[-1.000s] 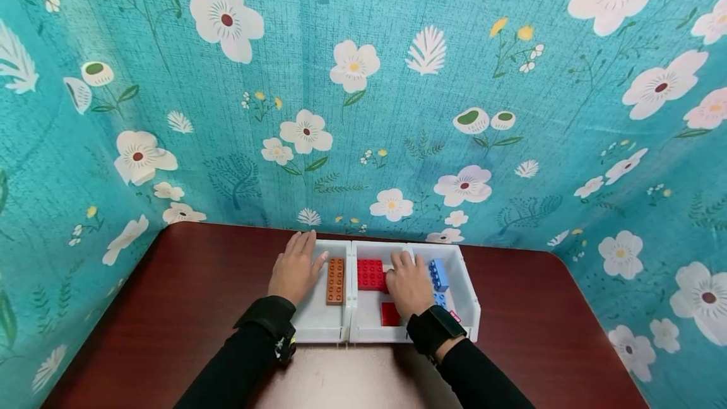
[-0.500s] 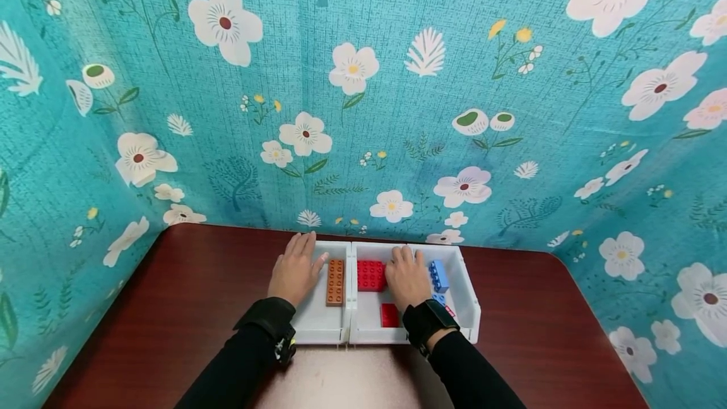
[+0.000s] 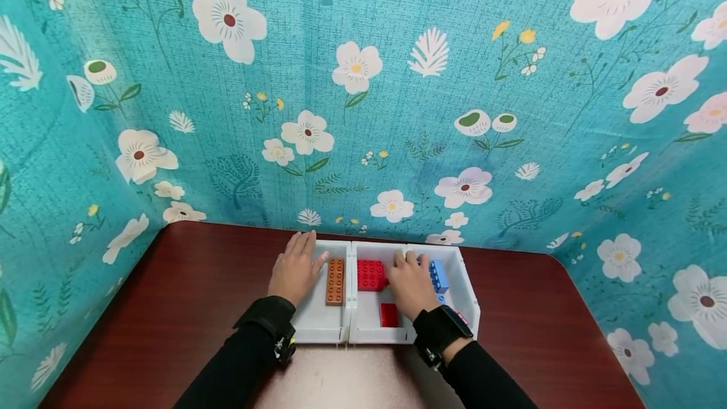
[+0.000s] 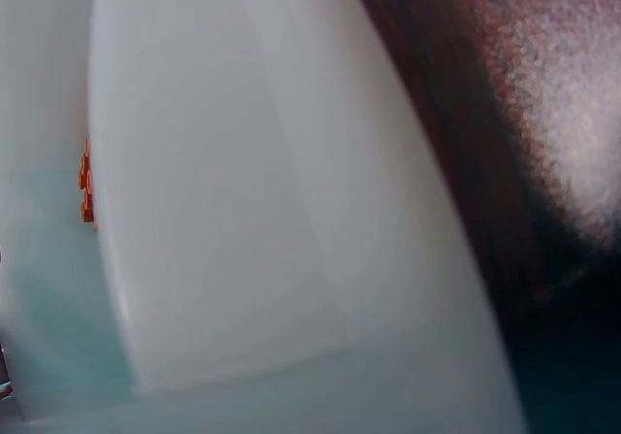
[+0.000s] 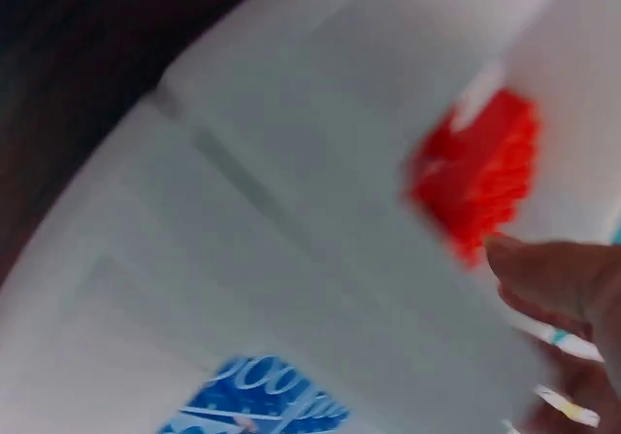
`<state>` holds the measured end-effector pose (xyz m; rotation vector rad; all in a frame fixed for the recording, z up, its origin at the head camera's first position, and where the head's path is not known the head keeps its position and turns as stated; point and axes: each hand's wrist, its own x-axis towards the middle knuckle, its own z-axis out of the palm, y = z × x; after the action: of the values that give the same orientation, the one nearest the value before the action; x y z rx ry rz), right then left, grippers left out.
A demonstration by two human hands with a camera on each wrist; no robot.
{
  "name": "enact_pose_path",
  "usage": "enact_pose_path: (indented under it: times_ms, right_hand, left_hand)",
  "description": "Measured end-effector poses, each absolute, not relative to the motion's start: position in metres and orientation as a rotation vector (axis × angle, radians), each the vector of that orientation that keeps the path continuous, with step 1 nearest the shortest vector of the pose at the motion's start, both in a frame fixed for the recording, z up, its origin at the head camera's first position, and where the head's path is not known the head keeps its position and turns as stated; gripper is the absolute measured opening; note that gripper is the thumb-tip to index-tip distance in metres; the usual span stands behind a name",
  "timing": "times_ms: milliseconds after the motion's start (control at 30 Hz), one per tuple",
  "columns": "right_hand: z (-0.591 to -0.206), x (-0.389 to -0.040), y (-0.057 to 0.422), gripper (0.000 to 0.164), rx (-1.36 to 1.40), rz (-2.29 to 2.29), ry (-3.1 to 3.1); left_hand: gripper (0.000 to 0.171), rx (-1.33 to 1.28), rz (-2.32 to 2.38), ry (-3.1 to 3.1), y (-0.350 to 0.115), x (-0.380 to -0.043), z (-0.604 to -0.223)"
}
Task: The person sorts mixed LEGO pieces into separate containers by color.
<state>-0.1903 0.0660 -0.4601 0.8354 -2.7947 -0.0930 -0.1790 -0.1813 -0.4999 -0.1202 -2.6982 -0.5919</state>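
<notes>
My left hand [image 3: 295,275] rests with spread fingers at the left side of the left white tray [image 3: 309,327]. Orange bricks [image 3: 335,281] lie to its right in that tray. My right hand [image 3: 411,281], fingers bent, hovers at the wall between the middle tray [image 3: 369,333] and the right tray [image 3: 467,298]. Its thumb [image 5: 543,274] is beside red studded bricks [image 5: 485,177] in the right wrist view; no brick shows between thumb and fingers, though the view is blurred. The middle tray holds a red block [image 3: 370,275] and a smaller red brick [image 3: 389,315]. Blue bricks [image 3: 439,276] stand in the right tray.
The three trays stand side by side on a dark red-brown table [image 3: 528,308]. Behind and beside it hangs a teal flowered cloth [image 3: 363,144]. A pale, shiny patch [image 3: 346,374] lies in front of the trays.
My right hand has shifted slightly right, away from the red block, and its wrist has turned a little. My left hand and the orange bricks have stayed put.
</notes>
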Motion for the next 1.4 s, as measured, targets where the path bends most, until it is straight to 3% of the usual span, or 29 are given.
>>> enact_pose_path:
  times_ms: [300,667,933,1400]
  right_hand:
    - [-0.451,-0.163,0.07,0.015,1.163,0.106,-2.984]
    - [-0.455,-0.133,0.06,0.004,1.006,0.032,-2.815]
    - [-0.455,-0.103,0.058,0.053,0.875,0.132,-3.092]
    - [-0.462,-0.104,0.043,0.071,0.655,0.166,-3.234]
  left_hand:
    - [0.06,-0.104,-0.6,-2.729,-0.184,-0.178,-0.5]
    - [0.062,-0.092,-0.607,-2.732,-0.183,-0.179,-0.501]
    - [0.061,-0.096,-0.618,-2.746,-0.183,-0.177,-0.497]
    - [0.06,-0.105,-0.634,-2.742,-0.179,-0.178,-0.498]
